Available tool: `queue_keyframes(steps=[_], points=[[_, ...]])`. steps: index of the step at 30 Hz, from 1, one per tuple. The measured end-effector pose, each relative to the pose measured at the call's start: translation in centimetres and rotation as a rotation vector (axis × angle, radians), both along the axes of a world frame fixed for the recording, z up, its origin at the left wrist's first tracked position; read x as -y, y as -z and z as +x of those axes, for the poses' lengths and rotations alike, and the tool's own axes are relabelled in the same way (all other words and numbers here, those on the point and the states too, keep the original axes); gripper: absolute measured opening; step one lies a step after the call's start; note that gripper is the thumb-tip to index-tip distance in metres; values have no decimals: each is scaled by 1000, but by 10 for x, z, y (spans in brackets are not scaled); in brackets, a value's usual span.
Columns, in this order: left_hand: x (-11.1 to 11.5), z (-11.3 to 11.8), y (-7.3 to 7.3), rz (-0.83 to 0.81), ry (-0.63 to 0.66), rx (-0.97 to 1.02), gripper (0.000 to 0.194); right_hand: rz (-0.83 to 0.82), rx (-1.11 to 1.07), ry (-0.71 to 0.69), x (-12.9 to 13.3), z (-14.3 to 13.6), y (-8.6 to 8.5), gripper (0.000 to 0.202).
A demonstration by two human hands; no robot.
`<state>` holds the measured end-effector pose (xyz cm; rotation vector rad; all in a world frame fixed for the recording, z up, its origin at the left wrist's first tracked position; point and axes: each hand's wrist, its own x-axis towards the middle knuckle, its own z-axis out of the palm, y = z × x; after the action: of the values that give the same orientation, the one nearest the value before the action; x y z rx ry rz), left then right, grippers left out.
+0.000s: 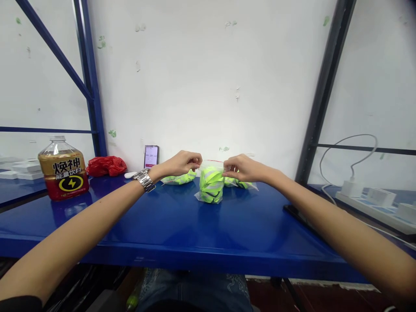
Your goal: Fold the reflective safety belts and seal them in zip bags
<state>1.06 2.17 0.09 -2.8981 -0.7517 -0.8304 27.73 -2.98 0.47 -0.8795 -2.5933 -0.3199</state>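
A clear plastic bag (211, 185) with folded neon yellow-green and silver fabric inside stands upright at the middle of the blue table. My left hand (190, 162) pinches the bag's top left corner, its wrist wearing a metal watch (144, 180). At the top right corner, my right hand (238, 167) is closed on the bag's edge. A red line runs along the bag's top between the hands. Behind it, more bagged neon fabric lies flat, one bag on the left (180, 178) and some on the right (246, 184), partly hidden by my hands.
On the blue table (182, 229) are a large drink bottle (65, 173), a red plastic bag (105, 166) and an upright phone (151, 156) showing a timer. A dark phone (302, 216) lies under my right forearm. A power strip (373, 208) with cables is at right.
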Motion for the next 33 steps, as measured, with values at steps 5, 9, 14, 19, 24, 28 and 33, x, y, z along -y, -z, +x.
queue_keyframes(steps=[5, 9, 14, 19, 24, 28, 33], points=[[12, -2, -4, -33, 37, -18, 16, -46, -56, -33, 6, 6, 3, 18], [15, -7, -7, -51, 55, -37, 19, -59, -95, -46, 13, 14, 4, 22], [9, -10, 2, -20, 17, 54, 19, -29, -141, -13, 12, 16, 12, 21], [4, -5, 7, 30, -13, 213, 16, 13, -310, -71, -1, 10, 13, 18], [-4, -3, 9, -7, -30, 310, 30, -83, -562, -66, -17, 7, 18, 21], [-7, -2, 11, 36, -94, 260, 19, -75, -529, 31, -22, 7, 23, 20], [-7, 2, 18, 206, -102, 227, 16, -17, -458, 113, -24, 8, 26, 11]])
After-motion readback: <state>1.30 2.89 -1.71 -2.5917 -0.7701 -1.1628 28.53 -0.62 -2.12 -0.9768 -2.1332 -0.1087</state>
